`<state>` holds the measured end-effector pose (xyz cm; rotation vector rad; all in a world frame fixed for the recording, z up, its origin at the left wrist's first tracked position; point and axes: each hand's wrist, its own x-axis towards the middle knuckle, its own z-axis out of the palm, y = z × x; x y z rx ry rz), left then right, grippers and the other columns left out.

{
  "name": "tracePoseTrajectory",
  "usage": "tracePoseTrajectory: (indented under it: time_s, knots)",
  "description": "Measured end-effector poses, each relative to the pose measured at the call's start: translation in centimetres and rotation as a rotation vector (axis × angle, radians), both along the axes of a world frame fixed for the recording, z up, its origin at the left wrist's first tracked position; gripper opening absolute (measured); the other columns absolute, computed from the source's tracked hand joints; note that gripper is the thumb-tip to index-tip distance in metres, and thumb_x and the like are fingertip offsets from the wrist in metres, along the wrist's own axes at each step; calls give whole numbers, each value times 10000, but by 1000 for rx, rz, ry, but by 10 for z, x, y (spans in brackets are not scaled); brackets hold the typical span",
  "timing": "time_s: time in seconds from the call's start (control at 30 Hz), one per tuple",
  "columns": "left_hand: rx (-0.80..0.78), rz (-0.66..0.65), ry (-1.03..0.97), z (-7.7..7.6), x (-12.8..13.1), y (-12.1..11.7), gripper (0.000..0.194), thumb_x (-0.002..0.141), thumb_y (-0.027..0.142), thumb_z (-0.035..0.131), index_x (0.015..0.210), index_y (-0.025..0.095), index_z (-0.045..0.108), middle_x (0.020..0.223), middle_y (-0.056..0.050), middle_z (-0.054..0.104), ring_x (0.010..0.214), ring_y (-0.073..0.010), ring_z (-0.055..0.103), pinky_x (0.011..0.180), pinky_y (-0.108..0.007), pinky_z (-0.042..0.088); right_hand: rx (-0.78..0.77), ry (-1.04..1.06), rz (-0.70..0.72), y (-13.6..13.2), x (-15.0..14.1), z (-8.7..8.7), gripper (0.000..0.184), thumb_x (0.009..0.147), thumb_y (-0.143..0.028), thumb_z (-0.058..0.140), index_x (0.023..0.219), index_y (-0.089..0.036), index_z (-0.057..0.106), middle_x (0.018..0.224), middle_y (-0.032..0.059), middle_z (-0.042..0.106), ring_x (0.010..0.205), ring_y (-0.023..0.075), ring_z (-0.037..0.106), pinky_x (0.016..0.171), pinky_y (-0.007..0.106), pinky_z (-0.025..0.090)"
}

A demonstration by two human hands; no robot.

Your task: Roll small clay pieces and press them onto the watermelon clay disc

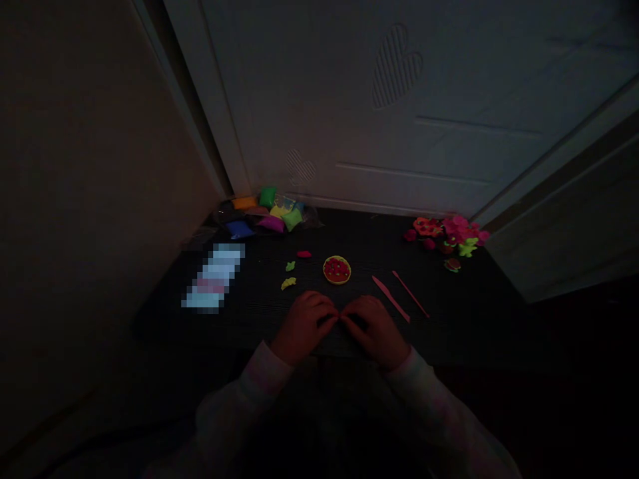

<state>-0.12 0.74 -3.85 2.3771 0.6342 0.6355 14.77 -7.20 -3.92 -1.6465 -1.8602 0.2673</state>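
The scene is very dark. My left hand and my right hand rest knuckles-up on a dark table, fingertips meeting at the middle. Both are curled closed; whatever lies between the fingers is hidden. Just beyond them sits a round yellow clay disc with red dots. Two small yellow-green clay bits and a red clay bit lie to its left. Two pink modelling tools lie to the right of my right hand.
Several coloured clay bags are piled at the back left corner. A cluster of pink, red and green clay figures stands at the back right. A blurred packet lies at the left. A white door rises behind the table.
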Motion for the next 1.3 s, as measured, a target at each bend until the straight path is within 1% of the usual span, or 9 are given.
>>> tracePoseTrajectory:
  time_s: [0.3,0.47,0.67,0.9,1.3]
  knots:
    - [27,12,-36,-1,0,0,73,730,156,531,764,175,593,810,-25,592,838,-156,496,791,-323,407,0,-42,-3,3,-5,-1,49,747,-167,503,758,-191,544,757,16,616,760,163,539,804,364,347]
    - [14,15,-54,-1,0,-1,85,715,119,533,767,165,581,805,-24,590,833,-149,500,792,-312,404,5,-41,-18,4,-9,0,45,737,-162,507,740,-189,544,735,22,609,734,167,534,755,347,369]
    - [-10,33,-71,1,0,-1,69,720,133,537,756,168,585,801,-21,589,828,-145,510,775,-301,418,17,-19,-31,3,-8,1,54,739,-160,513,779,-182,542,760,25,614,762,166,539,773,342,370]
    - [-15,36,-68,2,0,-1,73,724,142,526,744,182,584,795,-21,597,823,-154,515,781,-322,420,22,-6,-39,3,-8,0,48,744,-157,507,759,-190,538,740,18,613,748,165,545,788,358,368]
    - [-27,68,-110,3,0,-2,80,725,137,520,740,178,587,785,-24,601,808,-153,522,754,-322,434,30,10,-53,2,-7,-1,40,761,-195,498,771,-201,537,741,13,614,751,165,548,807,377,359]
